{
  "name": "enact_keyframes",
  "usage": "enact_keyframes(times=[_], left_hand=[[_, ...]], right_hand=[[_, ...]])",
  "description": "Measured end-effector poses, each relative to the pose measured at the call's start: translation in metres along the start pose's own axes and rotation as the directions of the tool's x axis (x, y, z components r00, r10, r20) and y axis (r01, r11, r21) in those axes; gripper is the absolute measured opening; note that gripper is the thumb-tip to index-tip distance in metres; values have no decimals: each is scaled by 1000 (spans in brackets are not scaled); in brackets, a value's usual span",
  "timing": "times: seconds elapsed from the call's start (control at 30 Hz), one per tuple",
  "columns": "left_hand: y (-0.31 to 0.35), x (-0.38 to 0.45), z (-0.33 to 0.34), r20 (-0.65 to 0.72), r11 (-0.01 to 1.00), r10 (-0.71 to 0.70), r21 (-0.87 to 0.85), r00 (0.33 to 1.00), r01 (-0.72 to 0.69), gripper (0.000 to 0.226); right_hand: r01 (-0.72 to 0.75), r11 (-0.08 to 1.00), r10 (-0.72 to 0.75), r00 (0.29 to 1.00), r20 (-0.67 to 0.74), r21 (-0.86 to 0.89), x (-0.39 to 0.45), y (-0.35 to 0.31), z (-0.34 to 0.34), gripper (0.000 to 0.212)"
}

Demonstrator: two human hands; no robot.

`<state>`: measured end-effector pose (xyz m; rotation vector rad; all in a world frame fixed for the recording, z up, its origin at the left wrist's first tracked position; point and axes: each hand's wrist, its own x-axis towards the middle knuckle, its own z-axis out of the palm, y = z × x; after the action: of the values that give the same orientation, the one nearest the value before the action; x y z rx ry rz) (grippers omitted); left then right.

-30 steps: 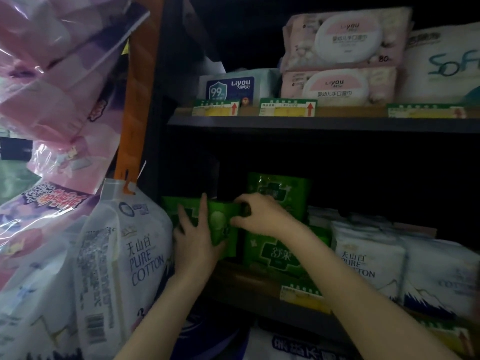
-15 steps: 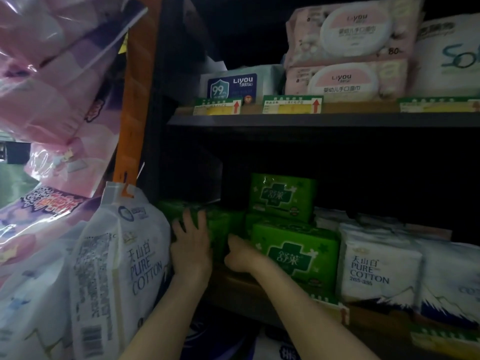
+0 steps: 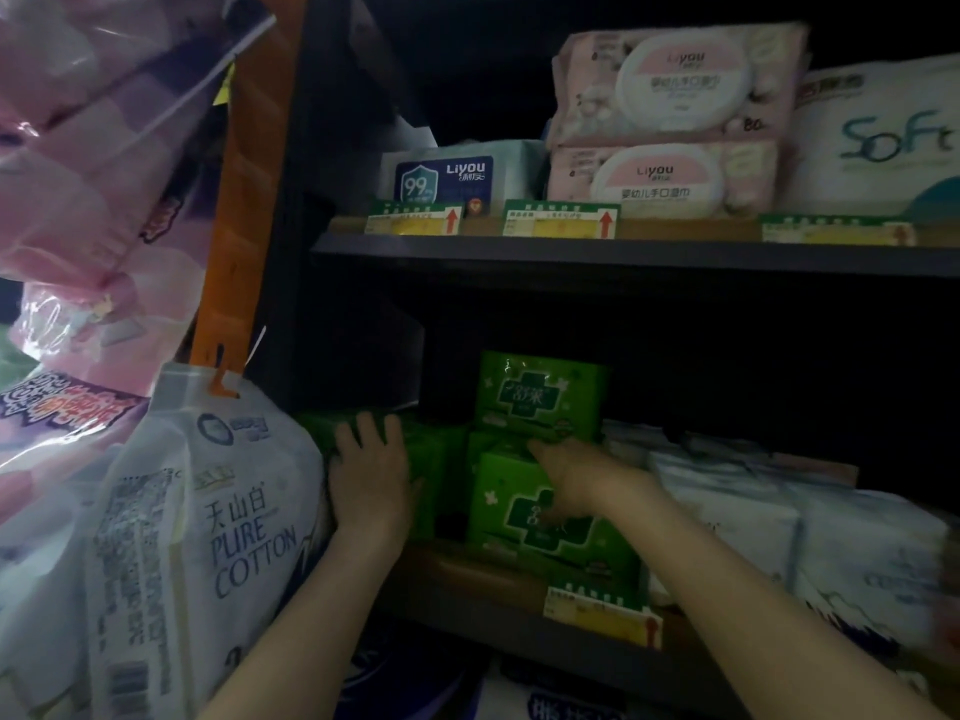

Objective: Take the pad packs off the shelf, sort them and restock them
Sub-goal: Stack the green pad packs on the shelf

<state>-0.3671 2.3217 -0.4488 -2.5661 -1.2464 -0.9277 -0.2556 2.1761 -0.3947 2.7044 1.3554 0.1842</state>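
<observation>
- A second ago our right hand [image 3: 576, 478] gripped the top edge of a small green pack [image 3: 415, 459] just beside the fingertips of our left hand [image 3: 369, 480]; it let go of that pack.
- Half a second ago it dipped low, close beside our left wrist; then it went up and away from the left hand, onto the front green pack [image 3: 550, 517], fingers reaching just under the upright green pack [image 3: 540, 397].
- The small green pack ended under our left palm alone, fingers spread flat on it.
</observation>
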Motion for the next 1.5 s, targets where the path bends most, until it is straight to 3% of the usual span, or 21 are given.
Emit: enact_keyframes(times=[0.13,0.23,0.37,0.47,0.53,0.7,0.87,1.07,1.2,1.27,1.33,1.5], left_hand=[[6,8,2,-58,969,228,112,972,-220,60],[19,16,2,74,913,390,100,918,-396,69],[24,37,-8,275,888,375,169,885,-429,60],[27,45,-11,386,893,322,179,864,-413,60],[31,45,-11,423,890,296,203,856,-408,61],[38,47,-8,454,871,222,305,863,-385,62],[47,58,5,425,930,203,197,882,-309,55],[38,65,3,220,962,251,-167,943,-217,63],[22,29,-1,-5,938,136,-322,991,-130,50],[16,11,-3,43,930,51,-367,998,-31,53],[13,-1,-5,149,913,53,-407,987,12,60],[6,-4,0,322,905,114,-424,940,35,80]], right_hand=[[130,991,-126,984,-123,22,-3,6,4,77],[201,974,-181,968,-172,107,2,4,11,76],[163,976,-146,982,-121,144,22,3,5,88],[19,985,-34,996,80,174,40,-1,-5,110],[-2,978,-26,991,132,210,49,-7,-4,116],[55,987,-61,998,31,149,46,-5,8,107],[120,990,-118,992,-35,73,31,6,15,101],[118,991,-114,992,-62,67,31,8,14,105],[127,992,-125,986,-113,8,24,6,12,101],[108,987,-131,969,-211,-120,16,2,15,94],[65,982,-118,944,-310,-177,7,-4,22,86],[-13,998,-7,938,-345,-56,-5,-16,39,78]])
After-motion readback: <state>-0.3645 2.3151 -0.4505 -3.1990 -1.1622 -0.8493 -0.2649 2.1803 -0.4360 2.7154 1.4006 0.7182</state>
